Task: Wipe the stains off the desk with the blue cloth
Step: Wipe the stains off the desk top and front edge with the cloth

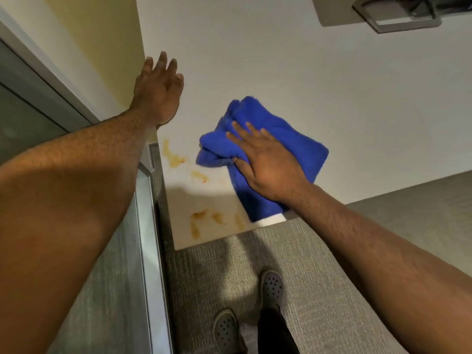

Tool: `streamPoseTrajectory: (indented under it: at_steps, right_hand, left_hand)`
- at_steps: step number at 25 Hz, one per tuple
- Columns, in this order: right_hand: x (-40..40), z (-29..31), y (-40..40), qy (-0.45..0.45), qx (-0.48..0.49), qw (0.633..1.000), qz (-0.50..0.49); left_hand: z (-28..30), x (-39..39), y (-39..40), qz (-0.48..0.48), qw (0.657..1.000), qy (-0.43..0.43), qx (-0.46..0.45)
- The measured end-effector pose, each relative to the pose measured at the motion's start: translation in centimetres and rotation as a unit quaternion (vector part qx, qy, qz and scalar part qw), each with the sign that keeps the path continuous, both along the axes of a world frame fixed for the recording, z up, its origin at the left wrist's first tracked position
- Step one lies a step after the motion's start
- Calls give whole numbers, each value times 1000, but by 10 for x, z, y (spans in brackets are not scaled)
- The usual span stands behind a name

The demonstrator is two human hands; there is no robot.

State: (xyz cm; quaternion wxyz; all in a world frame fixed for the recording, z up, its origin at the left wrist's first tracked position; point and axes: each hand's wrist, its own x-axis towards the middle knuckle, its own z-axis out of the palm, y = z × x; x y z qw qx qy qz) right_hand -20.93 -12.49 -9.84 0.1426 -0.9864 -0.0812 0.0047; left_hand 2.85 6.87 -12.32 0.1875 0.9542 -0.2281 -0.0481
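Observation:
A crumpled blue cloth (286,139) lies on the white desk (332,98) near its front left corner. My right hand (265,162) presses flat on the cloth, fingers spread, thumb tucked against a fold. Orange-brown stains (175,157) mark the desk left of the cloth, and more stains (204,221) lie in shadow by the front edge. My left hand (158,90) rests open and flat at the desk's left edge, against the wall, holding nothing.
A pale yellow wall (97,47) and a grey metal frame (145,226) run along the left. A grey monitor base (393,14) stands at the desk's far right. Grey carpet (319,277) and my two shoes (272,287) are below the desk edge.

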Motion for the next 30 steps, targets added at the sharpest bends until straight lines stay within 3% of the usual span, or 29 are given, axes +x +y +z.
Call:
streamPoseTrajectory:
  at_steps: [6, 8, 12, 13, 16, 18, 20, 22, 25, 30]
  right_hand:
    - [75, 9, 32, 27, -12, 999, 16]
    - [84, 14, 56, 22, -17, 998, 49]
    - [8, 9, 48, 21, 17, 971, 239]
    - [1, 11, 30, 21, 37, 968, 247]
    - [47, 17, -5, 39, 46, 994, 89]
    - [82, 18, 11, 36, 15, 999, 38]
    - [78, 15, 51, 24, 10, 997, 70]
    - [34, 11, 74, 13, 16, 986, 164]
    - [-21, 13, 33, 34, 59, 978, 199]
    - [8, 12, -76, 17, 30, 995, -91]
  left_hand:
    - [1, 9, 0, -32, 999, 29, -5]
    - [3, 13, 3, -41, 998, 35, 43]
    - [9, 11, 1, -46, 996, 23, 76]
    - [8, 7, 2, -43, 996, 7, 78]
    - [5, -3, 3, -23, 997, -17, 75]
    - [5, -2, 1, -21, 998, -20, 59]
    - [7, 0, 1, -21, 998, -13, 56]
    - [8, -1, 3, -22, 998, -18, 54]
    - [10, -8, 1, -17, 999, -25, 40]
    - [12, -15, 0, 4, 999, -28, 42]
